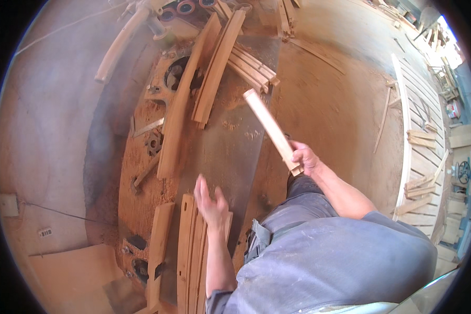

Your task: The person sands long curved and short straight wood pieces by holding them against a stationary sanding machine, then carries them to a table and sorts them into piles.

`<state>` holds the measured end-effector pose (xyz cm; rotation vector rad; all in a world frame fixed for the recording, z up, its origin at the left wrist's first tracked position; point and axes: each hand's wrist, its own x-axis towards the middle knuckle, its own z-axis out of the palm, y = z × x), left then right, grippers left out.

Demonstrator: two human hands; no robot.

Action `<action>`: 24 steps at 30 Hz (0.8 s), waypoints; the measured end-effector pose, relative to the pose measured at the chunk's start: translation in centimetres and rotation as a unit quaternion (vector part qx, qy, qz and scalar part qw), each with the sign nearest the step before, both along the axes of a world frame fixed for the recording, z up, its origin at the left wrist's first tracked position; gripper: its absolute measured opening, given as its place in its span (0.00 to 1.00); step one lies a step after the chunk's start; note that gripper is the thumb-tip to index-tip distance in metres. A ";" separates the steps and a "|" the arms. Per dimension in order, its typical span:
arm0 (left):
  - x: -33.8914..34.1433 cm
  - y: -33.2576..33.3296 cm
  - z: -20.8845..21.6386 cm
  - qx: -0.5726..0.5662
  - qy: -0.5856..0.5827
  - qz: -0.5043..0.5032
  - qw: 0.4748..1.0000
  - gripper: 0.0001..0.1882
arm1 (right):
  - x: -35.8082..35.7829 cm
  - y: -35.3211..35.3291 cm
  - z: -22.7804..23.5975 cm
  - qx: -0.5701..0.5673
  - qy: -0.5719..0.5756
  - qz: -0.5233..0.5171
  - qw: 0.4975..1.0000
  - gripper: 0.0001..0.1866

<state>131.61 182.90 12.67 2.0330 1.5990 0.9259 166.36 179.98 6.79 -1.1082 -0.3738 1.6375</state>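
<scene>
My right hand (pixel 305 157) is closed around the near end of a pale wooden strip (pixel 269 125). The strip tilts up and away to the left, its far end slightly blurred. My left hand (pixel 210 204) holds nothing; its fingers are apart, above the far end of a row of wooden pieces (pixel 187 240), one with slots cut in its face. These lie on a grey metal machine table (pixel 225 152). Farther off, several wooden strips (pixel 251 70) are stacked on the same table, beside a long board (pixel 221 68).
A long wooden fence board (pixel 180 104) runs along the table's left side, with a shorter one (pixel 158 240) nearer me. Sawdust (pixel 141 209) covers the machine's left part. At right, a slatted wooden rack (pixel 403 131) carries loose pieces. A wall stands at left.
</scene>
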 end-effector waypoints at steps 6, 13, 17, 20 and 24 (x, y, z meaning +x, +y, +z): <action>13.2 21.4 0.2 -0.027 0.012 0.025 0.999 0.38 | 11.7 13.1 3.6 0.046 -0.217 -0.057 0.973 0.24; 21.1 35.9 -1.0 -0.162 0.196 0.085 0.963 0.45 | 19.0 26.5 3.9 0.027 -0.224 -0.018 0.974 0.21; 21.2 39.8 -2.2 -0.190 0.147 0.097 0.966 0.39 | 19.1 31.6 2.9 0.023 -0.196 0.012 0.980 0.19; 23.3 39.9 1.4 -0.270 0.184 0.046 0.944 0.31 | 19.0 33.7 0.4 0.012 -0.194 0.040 0.980 0.20; 25.3 38.6 2.2 -0.372 -0.058 0.067 0.924 0.24 | 17.7 34.7 -0.1 0.007 -0.087 0.052 0.995 0.23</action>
